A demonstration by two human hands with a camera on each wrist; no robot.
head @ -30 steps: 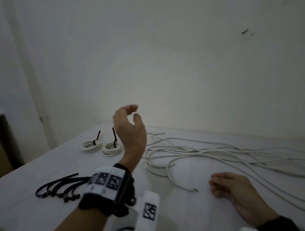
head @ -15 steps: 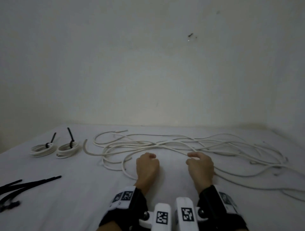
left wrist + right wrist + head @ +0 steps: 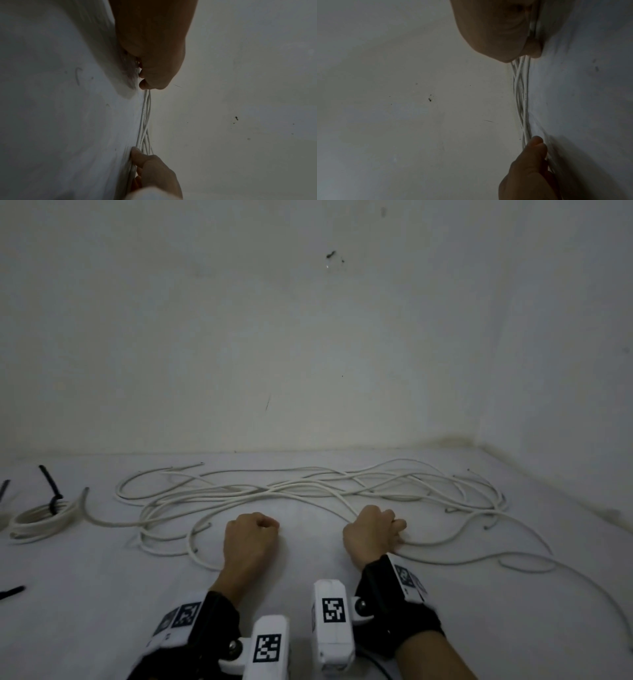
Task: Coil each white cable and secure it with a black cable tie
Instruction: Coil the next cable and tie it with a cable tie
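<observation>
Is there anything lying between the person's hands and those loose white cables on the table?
Nothing visible. Both hands are already at the tangle of white cables: the left hand and the right hand each have their fingers curled round strands, which both wrist views show running from one hand to the other.

Black wrist straps (image 3: 394, 601), white tagged cameras (image 3: 334, 625)

Loose white cables (image 3: 308, 487) lie tangled across the counter (image 3: 102, 594). One coiled cable (image 3: 41, 517), bound with a black tie (image 3: 54, 501), sits far left.
</observation>
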